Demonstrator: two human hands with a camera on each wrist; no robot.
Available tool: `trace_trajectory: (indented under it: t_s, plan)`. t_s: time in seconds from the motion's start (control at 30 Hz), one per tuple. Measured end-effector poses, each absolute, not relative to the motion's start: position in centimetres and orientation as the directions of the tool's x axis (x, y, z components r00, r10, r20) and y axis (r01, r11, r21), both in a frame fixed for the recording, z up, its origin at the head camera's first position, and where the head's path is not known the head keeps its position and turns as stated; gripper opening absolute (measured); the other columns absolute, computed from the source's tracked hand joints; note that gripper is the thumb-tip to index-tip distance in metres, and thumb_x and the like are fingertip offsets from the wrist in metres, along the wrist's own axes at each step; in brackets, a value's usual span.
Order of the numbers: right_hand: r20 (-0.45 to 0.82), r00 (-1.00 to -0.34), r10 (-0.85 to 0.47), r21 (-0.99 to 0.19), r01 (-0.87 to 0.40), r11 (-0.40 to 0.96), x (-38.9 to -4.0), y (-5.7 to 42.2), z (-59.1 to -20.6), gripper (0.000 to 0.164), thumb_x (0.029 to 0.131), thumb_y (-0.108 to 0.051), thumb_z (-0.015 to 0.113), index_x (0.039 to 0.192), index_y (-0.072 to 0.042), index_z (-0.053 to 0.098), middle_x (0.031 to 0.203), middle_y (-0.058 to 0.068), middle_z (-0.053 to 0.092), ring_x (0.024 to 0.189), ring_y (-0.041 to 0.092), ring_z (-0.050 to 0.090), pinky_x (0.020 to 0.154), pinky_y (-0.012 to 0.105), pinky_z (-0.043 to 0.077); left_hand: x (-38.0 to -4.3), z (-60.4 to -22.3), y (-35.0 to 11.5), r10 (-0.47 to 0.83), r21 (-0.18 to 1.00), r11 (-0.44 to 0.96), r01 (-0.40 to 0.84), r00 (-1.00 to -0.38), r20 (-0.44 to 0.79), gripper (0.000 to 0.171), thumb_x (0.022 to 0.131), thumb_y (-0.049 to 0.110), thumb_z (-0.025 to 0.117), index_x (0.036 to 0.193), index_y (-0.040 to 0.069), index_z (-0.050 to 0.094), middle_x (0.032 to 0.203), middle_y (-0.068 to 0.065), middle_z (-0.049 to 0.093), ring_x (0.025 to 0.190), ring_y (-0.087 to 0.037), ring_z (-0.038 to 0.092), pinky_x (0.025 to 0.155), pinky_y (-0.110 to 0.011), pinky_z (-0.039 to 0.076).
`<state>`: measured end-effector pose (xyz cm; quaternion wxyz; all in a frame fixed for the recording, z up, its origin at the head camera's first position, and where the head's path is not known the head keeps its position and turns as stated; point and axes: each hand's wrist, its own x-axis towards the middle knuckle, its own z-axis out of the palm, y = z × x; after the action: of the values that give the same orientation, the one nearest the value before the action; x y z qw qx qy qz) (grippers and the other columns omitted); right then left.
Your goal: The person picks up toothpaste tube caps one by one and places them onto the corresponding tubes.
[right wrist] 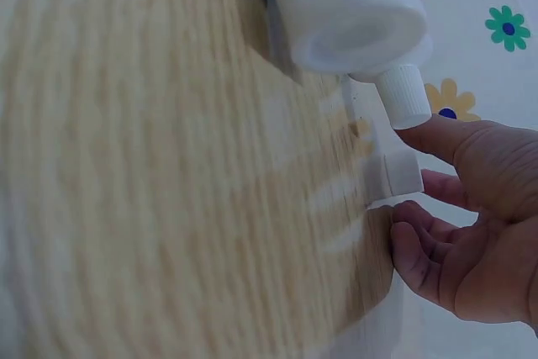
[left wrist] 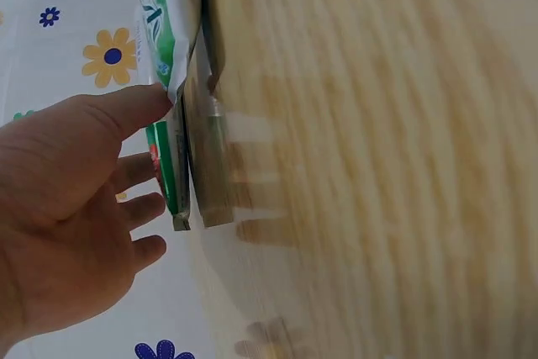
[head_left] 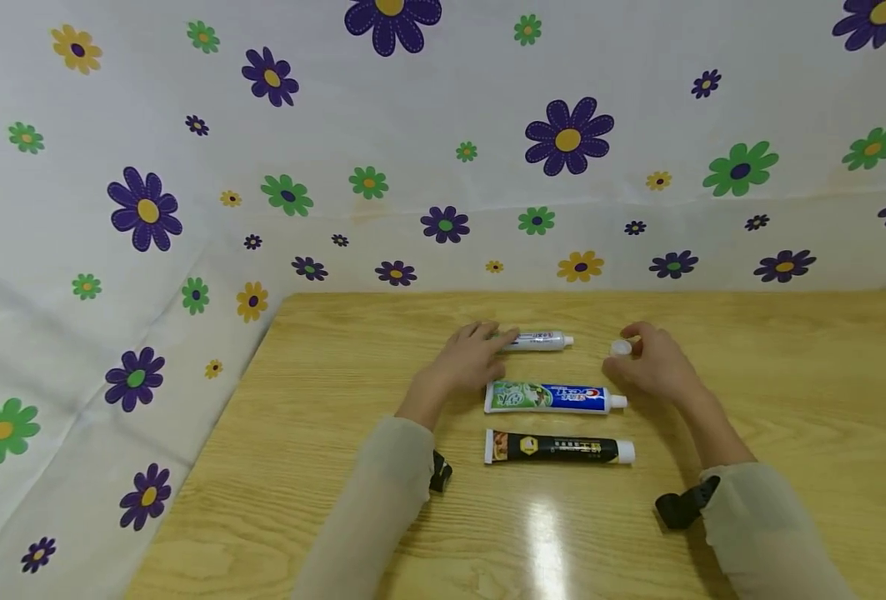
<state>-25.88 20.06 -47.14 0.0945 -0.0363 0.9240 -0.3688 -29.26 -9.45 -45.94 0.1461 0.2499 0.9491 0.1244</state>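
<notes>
At the back of the wooden table lies a silver-white toothpaste tube [head_left: 538, 341] with a small bare-looking tip pointing right. My left hand [head_left: 468, 357] rests over its left end, fingers extended; in the left wrist view they show behind the tube's green part [left wrist: 166, 170]. To the right of that tip, my right hand [head_left: 656, 362] pinches a small white cap [head_left: 621, 347] between thumb and fingers, close over the table. Nearer lie a green-and-blue toothpaste tube [head_left: 551, 397] and a black toothpaste tube [head_left: 558, 447], both with white caps on their right ends.
Behind the table [head_left: 322, 367] hangs a white cloth [head_left: 473, 100] printed with flowers, which also runs down the left side. Large in the right wrist view are the black tube's wide cap [right wrist: 353, 18] and the green-and-blue tube's ribbed cap [right wrist: 403, 97].
</notes>
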Motion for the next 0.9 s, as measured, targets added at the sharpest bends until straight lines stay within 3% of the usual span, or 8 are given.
trace_trajectory:
  t_s: [0.13,0.27,0.57,0.73,0.9]
  plan:
    - [-0.123,-0.984,-0.129,-0.653,-0.017,0.757,-25.8,20.0,-47.4,0.049,0.093,-0.025,0.068,0.124,0.009,0.052,0.107,0.025,0.057,0.091,0.034,0.053,0.079,0.044,0.049,-29.7,-46.2,-8.9,0.498,0.352,0.84,0.412,-0.844,-0.201,0.05,0.103,0.025,0.057,0.15,0.022,0.042,0.152,-0.008,0.043,0.142,-0.032,0.036,0.117,-0.047,0.029]
    - [-0.109,-0.987,-0.114,-0.64,-0.018,0.768,-25.4,19.9,-47.2,0.043,0.093,-0.024,0.067,0.117,0.008,0.054,0.101,0.022,0.059,0.087,0.031,0.053,0.075,0.039,0.047,-29.9,-46.4,-8.3,0.477,0.415,0.829,0.375,-0.861,-0.175,0.039,0.099,0.023,0.063,0.135,0.015,0.05,0.131,-0.009,0.055,0.119,-0.027,0.054,0.101,-0.041,0.046]
    - [-0.046,-0.994,-0.1,-0.695,-0.04,0.718,-23.9,19.8,-45.8,0.044,0.096,-0.024,0.063,0.124,0.009,0.051,0.115,0.03,0.06,0.096,0.036,0.059,0.074,0.038,0.051,-30.0,-46.5,-7.4,0.457,0.361,0.851,0.381,-0.876,-0.153,0.033,0.097,0.022,0.067,0.125,0.007,0.059,0.12,-0.013,0.055,0.104,-0.024,0.052,0.087,-0.036,0.048]
    - [0.009,-0.995,-0.098,-0.721,-0.075,0.689,-22.9,19.5,-45.1,0.044,0.097,-0.02,0.062,0.128,0.009,0.05,0.12,0.032,0.058,0.103,0.042,0.061,0.081,0.047,0.055,-29.7,-45.6,-7.1,0.412,0.441,0.841,0.313,-0.899,-0.147,0.026,0.097,0.016,0.065,0.12,0.004,0.059,0.112,-0.013,0.052,0.093,-0.022,0.051,0.08,-0.035,0.049]
    - [0.062,-0.994,-0.086,-0.732,-0.104,0.674,-22.1,19.3,-44.6,0.043,0.098,-0.018,0.061,0.131,0.008,0.05,0.122,0.031,0.058,0.103,0.042,0.063,0.082,0.05,0.055,-29.2,-44.5,-7.0,0.358,0.521,0.814,0.255,-0.928,-0.106,0.032,0.097,0.02,0.065,0.126,0.007,0.057,0.112,-0.011,0.048,0.092,-0.022,0.051,0.081,-0.034,0.05]
